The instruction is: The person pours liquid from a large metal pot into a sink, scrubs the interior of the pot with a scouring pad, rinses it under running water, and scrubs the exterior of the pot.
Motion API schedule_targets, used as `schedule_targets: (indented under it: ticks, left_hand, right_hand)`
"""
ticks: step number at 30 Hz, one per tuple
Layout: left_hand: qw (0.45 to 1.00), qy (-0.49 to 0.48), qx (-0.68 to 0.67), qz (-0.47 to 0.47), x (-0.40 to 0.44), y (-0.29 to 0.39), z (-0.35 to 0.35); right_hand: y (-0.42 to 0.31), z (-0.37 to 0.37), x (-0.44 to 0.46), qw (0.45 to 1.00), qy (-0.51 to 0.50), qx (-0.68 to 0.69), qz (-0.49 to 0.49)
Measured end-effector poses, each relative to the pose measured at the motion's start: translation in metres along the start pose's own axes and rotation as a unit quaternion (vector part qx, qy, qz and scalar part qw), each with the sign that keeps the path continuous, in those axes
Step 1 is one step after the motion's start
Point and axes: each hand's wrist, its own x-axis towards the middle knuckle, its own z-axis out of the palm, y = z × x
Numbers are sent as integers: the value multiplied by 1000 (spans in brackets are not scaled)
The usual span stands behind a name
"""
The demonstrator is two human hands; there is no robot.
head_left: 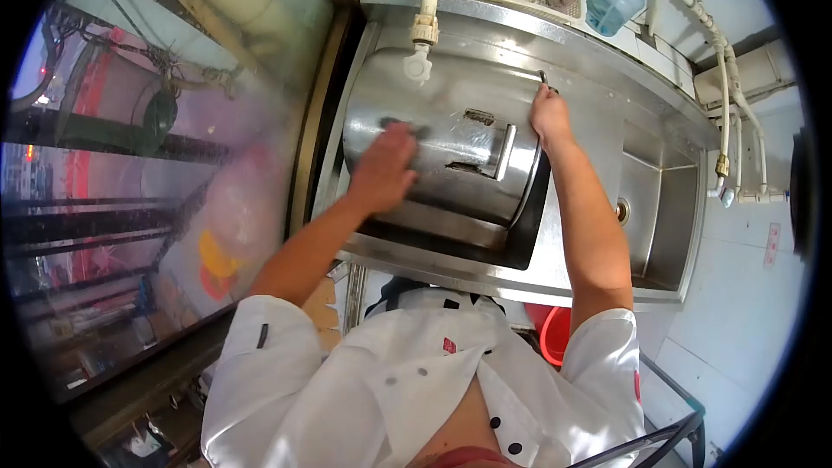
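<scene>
A large stainless steel pot (451, 199) lies on its side in the left sink basin. Its curved wall faces up, with a bar handle (507, 152) and brownish-black marks (468, 166) near the right end. My right hand (549, 114) is closed on the pot's edge at the upper right, where a small dark metal piece shows by the fingers. Over the left part of the wall, my left hand (387, 167) is smeared by motion. A dark patch shows at its fingertips; whether that is a scrubber or a reflection, I cannot tell.
A white tap (419, 62) hangs over the pot's upper left. To the right is a second sink basin (675, 217). A white basket (523, 10) and a blue-tinted bottle (616, 2) stand behind the sink. Left is a window (260, 95); a red bucket (557, 335) sits below the counter.
</scene>
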Motion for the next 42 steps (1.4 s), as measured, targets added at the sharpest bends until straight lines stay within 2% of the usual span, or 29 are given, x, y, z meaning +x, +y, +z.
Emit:
schedule_targets:
  ticks: [1,3,6,7,8,9,10,11,13,15,16,19,20,22,25,27,29,30,31,32,33,34,35,38,39,40,41,42]
  left_hand:
    - [998,-11,26,-59,-1,-26,-2]
    - [984,152,73,-57,31,-76,-11]
    - [982,128,66,-119,89,-65,-3]
    - [982,-93,54,-158,109,-18,-29]
    - [998,-25,-31,-51,93,4,-14]
    - [999,25,-42,21,72,27,-12]
    - [991,78,-51,93,59,42,-11]
    - [991,80,-49,93,46,38,-10]
    - [993,2,-35,115,11,3,-6]
    - [999,39,37,-1,13,-50,-2]
    - [989,112,89,-46,30,-61,-14]
    - [992,69,52,-88,87,-33,-8]
    - [992,70,54,-88,86,-9,-5]
    - [994,96,-57,5,61,47,-1]
    - [996,81,-33,17,-4,14,13]
    - [986,113,88,-90,-6,-33,3]
    - [973,195,43,-116,34,-64,-9]
    - [973,196,40,-115,56,-49,-22]
    - [986,46,6,-162,88,-20,-37]
    - [973,-107,-27,-203,109,4,-41]
    - [974,-109,-29,-198,109,24,-31]
    - [995,-4,-84,-60,100,48,-20]
    - [982,102,-136,79,91,61,-11]
    - [983,81,-149,65,61,17,-8]
    - [998,43,-50,1,53,-3,-10]
    - [993,74,-65,-61,59,-29,-9]
    - [986,135,-68,-76,72,-41,-15]
    - [989,82,-81,-97,90,-36,-21]
  right_hand:
    - [2,1,4,1000,2,0,2]
    - [11,4,10,999,-2,-47,-23]
    - [6,8,16,1000,-3,-9,4]
    - [-3,5,16,1000,-2,-9,2]
    - [-15,-2,10,999,-24,3,37]
    - [-21,-7,4,996,-45,13,72]
    - [-19,-5,6,997,-47,13,68]
    - [-13,-3,10,998,-31,5,50]
    - [-9,1,16,999,-18,-3,33]
    - [-5,5,19,999,-5,-52,14]
    - [-5,4,19,998,-7,-53,16]
    - [-12,1,18,998,-22,-65,2]
    - [-12,1,17,999,-35,-14,31]
    - [-11,0,22,997,-47,38,53]
    - [-7,4,28,999,-30,16,39]
    - [-13,0,20,998,-27,-63,15]
    - [-20,0,19,997,-33,-70,30]
    - [-18,3,24,995,-46,-76,36]
    - [-16,5,29,994,-56,-81,40]
    - [-16,5,32,993,-56,-92,46]
    - [-14,5,30,993,-53,-92,49]
    - [-14,5,29,995,-29,-90,39]
    - [-14,6,31,996,-7,-89,28]
    - [-4,11,40,993,-4,-115,-7]
    - [-8,8,39,994,1,-113,-5]
    - [-12,7,37,994,2,-108,-9]
    - [-13,6,32,994,-1,-106,-11]
    - [-9,7,33,995,0,-102,-22]
